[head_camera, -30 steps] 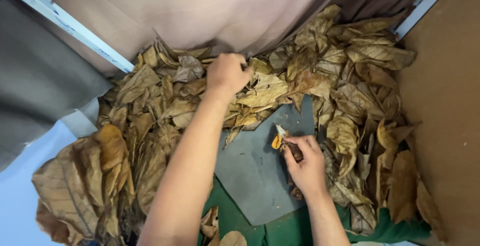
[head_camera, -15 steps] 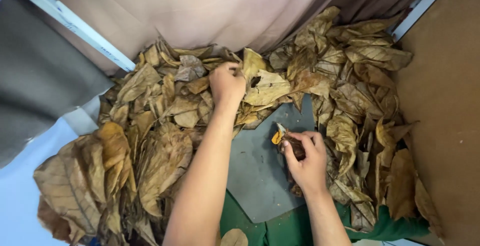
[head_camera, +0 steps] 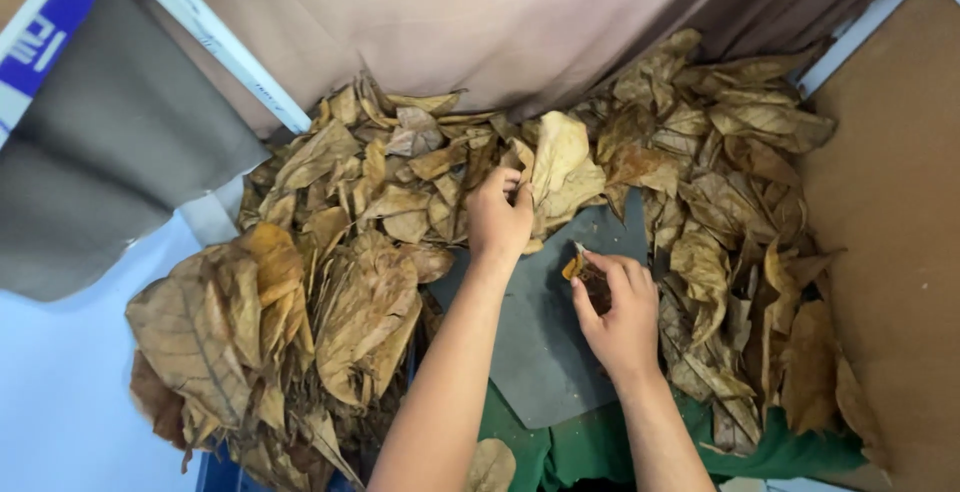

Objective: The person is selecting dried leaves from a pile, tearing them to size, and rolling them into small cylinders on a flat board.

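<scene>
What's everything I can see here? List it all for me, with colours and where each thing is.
dried leaves: a large heap, too many to count, tan and brown, spread in an arc around the slab
big leaf: one, pale tan, lifted at the top of the heap
slab: one, grey, flat, centre
green cloth: one, under the slab, bottom
curtain: one, beige-pink, behind the heap
board: one, brown, right side
small tool: one, orange and dark; kind unclear
left hand: pinching the big leaf
right hand: over the slab, closed round the small tool
</scene>
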